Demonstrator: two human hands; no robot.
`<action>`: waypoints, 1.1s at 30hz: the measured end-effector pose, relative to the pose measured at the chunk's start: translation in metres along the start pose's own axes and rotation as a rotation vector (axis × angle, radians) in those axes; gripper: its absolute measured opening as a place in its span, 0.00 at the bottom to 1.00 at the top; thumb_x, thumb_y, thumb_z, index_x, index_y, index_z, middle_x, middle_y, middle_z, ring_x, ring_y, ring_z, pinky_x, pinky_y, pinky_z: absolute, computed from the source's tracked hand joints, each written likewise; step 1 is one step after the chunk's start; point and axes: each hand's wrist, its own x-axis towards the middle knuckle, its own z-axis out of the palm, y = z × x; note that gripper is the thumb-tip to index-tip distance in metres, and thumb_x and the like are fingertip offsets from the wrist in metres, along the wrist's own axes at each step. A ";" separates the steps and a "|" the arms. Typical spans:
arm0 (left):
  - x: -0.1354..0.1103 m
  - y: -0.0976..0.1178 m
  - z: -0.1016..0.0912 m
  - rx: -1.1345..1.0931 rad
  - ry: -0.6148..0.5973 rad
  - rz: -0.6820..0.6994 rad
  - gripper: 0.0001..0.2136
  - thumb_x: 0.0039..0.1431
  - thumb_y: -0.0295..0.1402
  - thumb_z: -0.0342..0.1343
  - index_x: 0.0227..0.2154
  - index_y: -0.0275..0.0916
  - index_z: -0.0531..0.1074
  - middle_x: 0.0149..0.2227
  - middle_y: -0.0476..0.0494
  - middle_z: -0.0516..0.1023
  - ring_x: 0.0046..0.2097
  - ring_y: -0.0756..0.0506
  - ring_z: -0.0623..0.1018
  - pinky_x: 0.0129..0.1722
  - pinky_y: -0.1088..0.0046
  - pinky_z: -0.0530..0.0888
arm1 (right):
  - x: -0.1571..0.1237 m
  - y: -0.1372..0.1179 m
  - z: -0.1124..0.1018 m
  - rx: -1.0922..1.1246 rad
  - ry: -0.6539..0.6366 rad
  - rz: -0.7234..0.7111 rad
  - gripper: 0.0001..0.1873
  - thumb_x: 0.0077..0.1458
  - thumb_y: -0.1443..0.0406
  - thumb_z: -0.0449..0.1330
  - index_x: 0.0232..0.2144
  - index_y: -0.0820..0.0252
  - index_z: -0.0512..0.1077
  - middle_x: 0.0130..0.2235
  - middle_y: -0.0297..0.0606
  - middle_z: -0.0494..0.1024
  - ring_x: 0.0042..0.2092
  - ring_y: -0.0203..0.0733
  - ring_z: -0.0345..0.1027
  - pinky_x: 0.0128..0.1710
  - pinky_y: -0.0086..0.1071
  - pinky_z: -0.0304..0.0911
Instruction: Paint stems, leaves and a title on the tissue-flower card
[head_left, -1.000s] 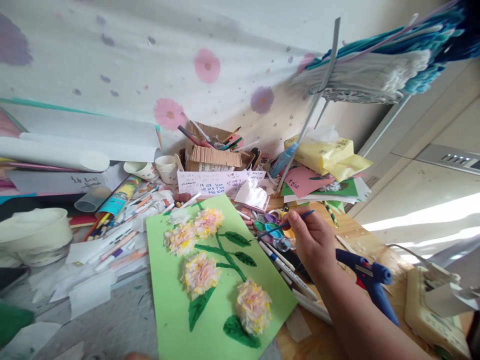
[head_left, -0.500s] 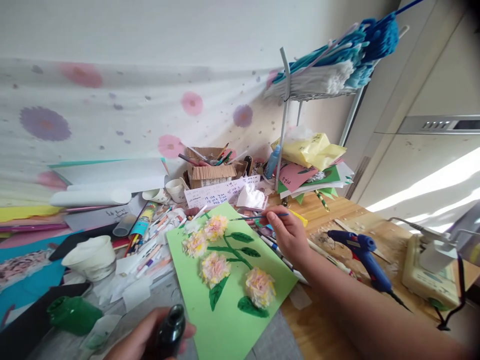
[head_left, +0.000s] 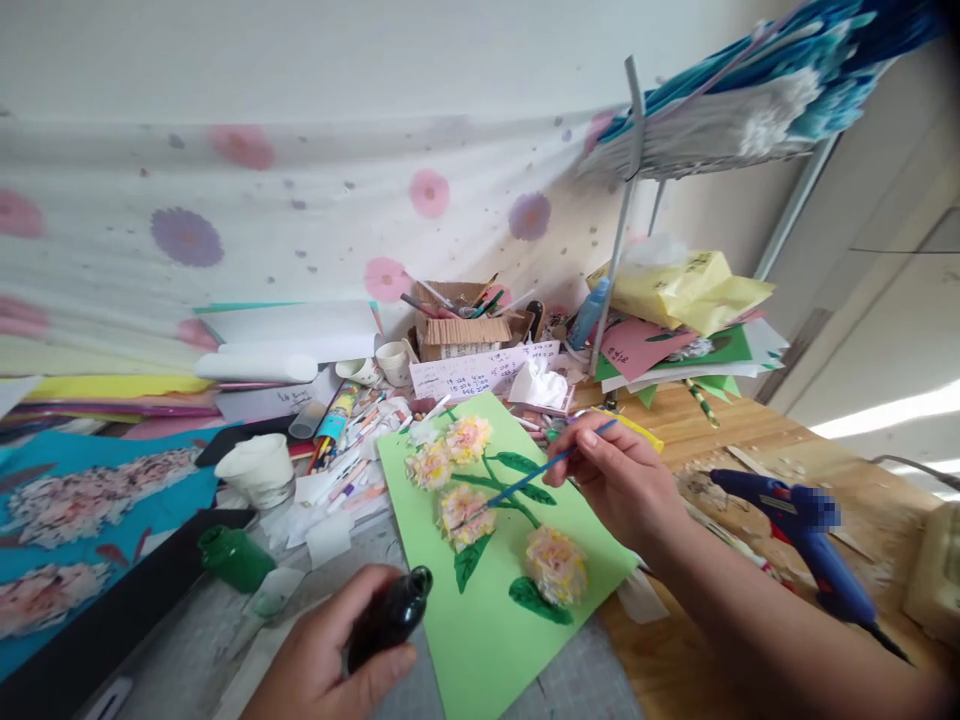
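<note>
Pinched in my right hand point(head_left: 611, 470) is a thin blue paintbrush point(head_left: 536, 468); its tip reaches the lower-left paper flower point(head_left: 463, 515). That flower is one of several ruffled pink and yellow blooms on a light green sheet point(head_left: 480, 660), with dark green painted leaves point(head_left: 541, 600) and stems around them. My left hand point(head_left: 337, 640) wraps round a small dark glass bottle point(head_left: 394, 610), its open mouth tilted up to the right, beside the sheet's left edge. What the bottle holds cannot be made out.
Left of the sheet stand a green paint jar point(head_left: 236, 560) and a white paper cup point(head_left: 256, 470). A blue glue gun point(head_left: 795, 530) lies on the wooden table at right. Behind are a cardboard box point(head_left: 457, 335) of brushes and a metal rack post point(head_left: 619, 240).
The view has turned left. The brush has swung from above the top flower down to the lower-left flower. The bottle in my left hand shows more fully, tilted to the right.
</note>
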 end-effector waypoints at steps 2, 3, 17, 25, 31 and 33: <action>0.001 0.009 -0.001 0.033 -0.023 0.020 0.17 0.62 0.53 0.66 0.47 0.49 0.83 0.47 0.49 0.90 0.48 0.34 0.88 0.45 0.70 0.84 | -0.004 -0.003 -0.001 -0.015 0.004 -0.013 0.26 0.52 0.42 0.76 0.26 0.54 0.76 0.25 0.34 0.82 0.23 0.42 0.77 0.27 0.37 0.78; 0.001 0.012 0.000 0.033 -0.031 0.014 0.17 0.62 0.52 0.66 0.46 0.49 0.83 0.47 0.49 0.90 0.48 0.35 0.88 0.44 0.71 0.83 | -0.006 -0.005 -0.001 -0.030 -0.002 -0.023 0.25 0.54 0.43 0.76 0.26 0.54 0.76 0.26 0.34 0.82 0.23 0.42 0.77 0.27 0.37 0.78; -0.005 0.021 0.005 0.063 -0.115 -0.061 0.14 0.60 0.49 0.65 0.43 0.50 0.83 0.45 0.52 0.90 0.44 0.38 0.86 0.39 0.73 0.78 | -0.026 0.006 0.005 -0.004 -0.203 -0.038 0.11 0.67 0.53 0.71 0.35 0.51 0.85 0.30 0.34 0.86 0.30 0.42 0.82 0.31 0.35 0.79; -0.002 0.023 0.010 0.060 -0.142 -0.101 0.16 0.57 0.51 0.65 0.43 0.50 0.83 0.41 0.51 0.90 0.43 0.37 0.87 0.40 0.71 0.78 | -0.033 0.003 0.010 -0.192 -0.462 -0.050 0.08 0.70 0.58 0.68 0.39 0.52 0.84 0.34 0.36 0.88 0.34 0.40 0.84 0.36 0.32 0.79; -0.005 0.021 0.009 0.043 -0.158 -0.106 0.15 0.60 0.49 0.66 0.46 0.51 0.83 0.45 0.52 0.89 0.46 0.38 0.86 0.44 0.72 0.76 | -0.029 0.004 0.001 -0.134 -0.365 -0.037 0.06 0.70 0.57 0.70 0.39 0.48 0.85 0.33 0.34 0.89 0.34 0.40 0.84 0.37 0.31 0.80; -0.004 0.025 0.008 0.051 -0.173 -0.145 0.15 0.59 0.48 0.65 0.46 0.51 0.82 0.44 0.52 0.89 0.46 0.38 0.85 0.44 0.71 0.76 | -0.025 0.004 -0.003 -0.101 -0.310 -0.026 0.06 0.68 0.56 0.71 0.38 0.46 0.86 0.33 0.32 0.89 0.33 0.39 0.84 0.36 0.31 0.80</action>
